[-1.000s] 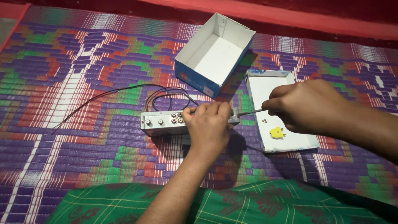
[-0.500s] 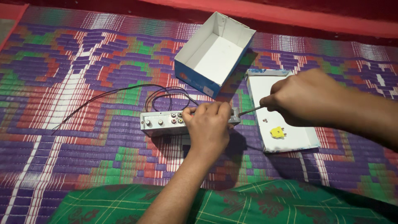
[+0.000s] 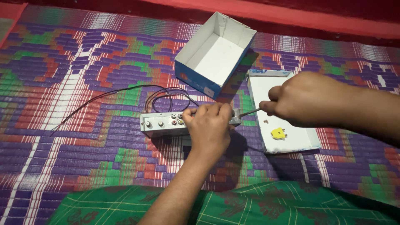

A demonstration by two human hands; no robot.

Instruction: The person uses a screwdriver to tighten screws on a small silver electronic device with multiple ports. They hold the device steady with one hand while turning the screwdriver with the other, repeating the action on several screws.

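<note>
Two hands work at a small grey box (image 3: pixel 164 123) lying on a patterned mat (image 3: pixel 75 83). The left hand (image 3: pixel 210 127) is clamped over the box's right half, pinning it down. The right hand (image 3: pixel 304 100), just right of the box, is closed around a screwdriver (image 3: pixel 249 111) whose tip meets the box's right end. Round sockets line the box's near face, and a black wire (image 3: pixel 125 92) loops away behind it to the left. Behind the box stands an empty carton (image 3: pixel 214 54). Right of the box lies a white lid (image 3: pixel 266 89) holding a yellow plug (image 3: pixel 278 133) and small screws (image 3: pixel 266 121).
</note>
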